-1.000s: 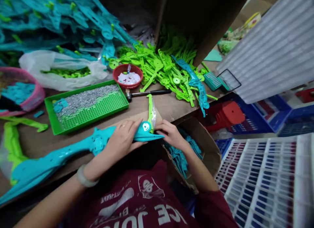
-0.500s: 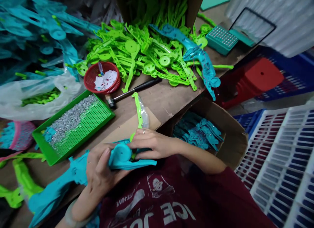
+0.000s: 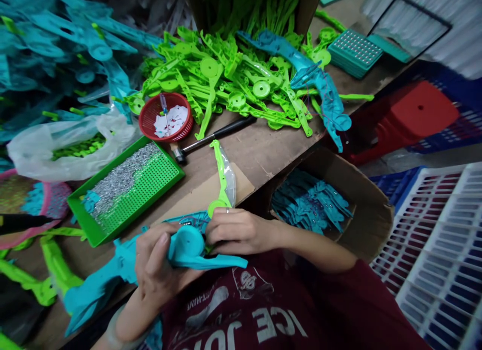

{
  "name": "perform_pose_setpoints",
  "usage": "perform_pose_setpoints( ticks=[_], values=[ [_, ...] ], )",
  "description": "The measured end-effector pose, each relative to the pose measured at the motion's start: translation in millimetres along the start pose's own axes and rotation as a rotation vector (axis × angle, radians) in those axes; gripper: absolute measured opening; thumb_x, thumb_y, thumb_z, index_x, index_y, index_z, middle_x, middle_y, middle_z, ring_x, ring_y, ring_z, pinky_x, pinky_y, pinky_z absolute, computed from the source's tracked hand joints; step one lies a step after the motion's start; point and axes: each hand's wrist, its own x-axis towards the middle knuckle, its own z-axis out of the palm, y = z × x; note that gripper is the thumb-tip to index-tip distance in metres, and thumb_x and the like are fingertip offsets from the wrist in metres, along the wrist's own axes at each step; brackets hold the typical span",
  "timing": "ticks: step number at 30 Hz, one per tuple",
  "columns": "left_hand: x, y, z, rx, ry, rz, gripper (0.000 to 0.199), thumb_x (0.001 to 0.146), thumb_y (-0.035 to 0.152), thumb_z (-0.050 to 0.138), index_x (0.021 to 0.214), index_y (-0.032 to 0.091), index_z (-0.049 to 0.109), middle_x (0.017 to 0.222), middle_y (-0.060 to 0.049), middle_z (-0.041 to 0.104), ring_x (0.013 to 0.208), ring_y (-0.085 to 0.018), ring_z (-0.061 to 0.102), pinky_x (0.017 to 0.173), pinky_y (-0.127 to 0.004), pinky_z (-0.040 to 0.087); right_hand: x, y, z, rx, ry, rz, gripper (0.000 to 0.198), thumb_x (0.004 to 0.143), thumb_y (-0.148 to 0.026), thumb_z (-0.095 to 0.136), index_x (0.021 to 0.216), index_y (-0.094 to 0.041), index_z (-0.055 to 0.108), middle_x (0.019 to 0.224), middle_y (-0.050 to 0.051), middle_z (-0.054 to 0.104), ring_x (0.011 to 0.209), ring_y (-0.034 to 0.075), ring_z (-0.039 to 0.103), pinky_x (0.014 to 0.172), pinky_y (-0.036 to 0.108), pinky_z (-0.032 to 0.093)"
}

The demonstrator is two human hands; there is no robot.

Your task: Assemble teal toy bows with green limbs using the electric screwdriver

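My left hand (image 3: 160, 262) is closed around a long blue plastic part (image 3: 189, 241) with a round disc, held just in front of my shirt. At the far side of that disc is my right hand (image 3: 241, 233), its fingers curled and pressed together against the part. What those fingertips grip is hidden; a bit of green shows beneath them. Just beyond the right hand, a lime-green plastic arm (image 3: 222, 182) lies with its round end near the knuckles and a clear piece along its side. Another blue half (image 3: 194, 219) with small metal bits and thin wires shows behind the disc.
A green tray (image 3: 150, 189) of metal screws, a red basket (image 3: 165, 119) with a screwdriver and white pieces, and a hammer (image 3: 218, 134) lie on the bench. Green parts (image 3: 226, 84) are heaped behind. A cardboard box (image 3: 372, 219) of blue parts stands right.
My right fingers have curled in more tightly beside the disc, and more of the green arm's round end shows. The whole view has shifted slightly; my left hand keeps its hold.
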Motion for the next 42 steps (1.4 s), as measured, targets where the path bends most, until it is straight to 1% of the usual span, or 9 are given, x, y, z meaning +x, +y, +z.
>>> perform_pose_setpoints(
  ticks=[5,11,15,19,21,24,27,34,42],
  values=[
    [2.4,3.1,-3.5,-0.026,0.019,0.000,0.098,0.081,0.045,0.077,0.158,0.027,0.018,0.106,-0.012,0.054,0.092,-0.028,0.060,0.077,-0.048,0.056,1.2,-8.6,1.2,0.469,0.053,0.228,0.013,0.096,-0.026,0.061,0.102,-0.014,0.064,0.096,0.007,0.068,0.092,0.014,0.065,0.090,0.030,0.053],
    [0.3,3.8,-4.5,-0.019,-0.006,-0.045,0.100,0.080,0.045,0.078,0.157,0.032,0.015,0.110,-0.012,0.053,0.096,-0.028,0.060,0.080,-0.051,0.058,2.0,-9.1,21.6,0.937,0.096,0.568,0.015,0.099,-0.028,0.055,0.108,-0.016,0.055,0.071,-0.005,0.059,0.056,0.006,0.057,0.054,0.016,0.047],
    [-1.3,-0.4,-1.9,0.004,-0.011,-0.034,0.101,0.079,0.045,0.079,0.157,0.030,0.017,0.109,-0.012,0.055,0.095,-0.028,0.061,0.082,-0.049,0.056,2.1,-16.6,12.2,0.559,0.107,0.557,0.015,0.102,-0.027,0.048,0.108,-0.016,0.057,0.088,0.002,0.065,0.075,0.011,0.064,0.072,0.025,0.055],
    [1.1,-2.2,0.6,0.018,-0.026,0.005,0.100,0.080,0.040,0.079,0.158,0.026,0.018,0.108,-0.013,0.056,0.094,-0.028,0.061,0.083,-0.046,0.055,-8.3,-25.5,-12.3,-0.040,0.141,0.322,0.018,0.098,-0.019,0.052,0.114,-0.015,0.060,0.110,0.012,0.066,0.107,0.018,0.062,0.097,0.038,0.052],
    [2.8,-1.5,2.8,0.042,-0.053,0.011,0.099,0.080,0.040,0.079,0.158,0.023,0.019,0.107,-0.014,0.057,0.096,-0.030,0.061,0.083,-0.047,0.053,-19.1,-24.0,-21.7,-0.242,0.163,0.224,0.020,0.095,-0.015,0.056,0.114,-0.016,0.060,0.109,0.012,0.067,0.104,0.020,0.062,0.095,0.041,0.052],
    [4.0,-0.7,10.3,0.099,-0.153,-0.002,0.094,0.083,0.043,0.075,0.157,0.020,0.021,0.110,-0.017,0.058,0.100,-0.034,0.060,0.084,-0.048,0.052,-39.4,-15.2,-28.6,-0.512,0.346,0.284,0.020,0.092,-0.012,0.057,0.110,-0.018,0.062,0.101,0.010,0.067,0.095,0.021,0.063,0.089,0.043,0.054],
    [2.8,-3.0,22.0,0.138,-0.235,0.005,0.088,0.086,0.044,0.072,0.155,0.018,0.024,0.113,-0.019,0.060,0.101,-0.034,0.060,0.084,-0.047,0.051,-58.5,-5.7,-25.4,-0.545,0.470,0.424,0.018,0.093,-0.012,0.055,0.108,-0.017,0.064,0.096,0.009,0.067,0.088,0.020,0.064,0.080,0.038,0.057],
    [-0.2,-12.9,31.5,0.137,-0.371,0.010,0.083,0.089,0.044,0.067,0.155,0.015,0.025,0.113,-0.021,0.061,0.103,-0.036,0.060,0.083,-0.048,0.051,-72.5,2.7,-3.0,-0.380,0.312,0.455,0.026,0.097,-0.013,0.050,0.120,-0.016,0.061,0.107,0.013,0.069,0.099,0.020,0.068,0.087,0.035,0.060],
    [6.2,-17.2,21.9,0.066,-0.435,0.013,0.085,0.092,0.046,0.063,0.158,0.015,0.020,0.110,-0.021,0.060,0.097,-0.035,0.059,0.081,-0.048,0.052,-69.9,9.8,-9.3,-0.396,0.265,0.415,0.029,0.096,-0.009,0.048,0.122,-0.014,0.061,0.108,0.012,0.071,0.101,0.018,0.069,0.088,0.033,0.061]
  ],
)
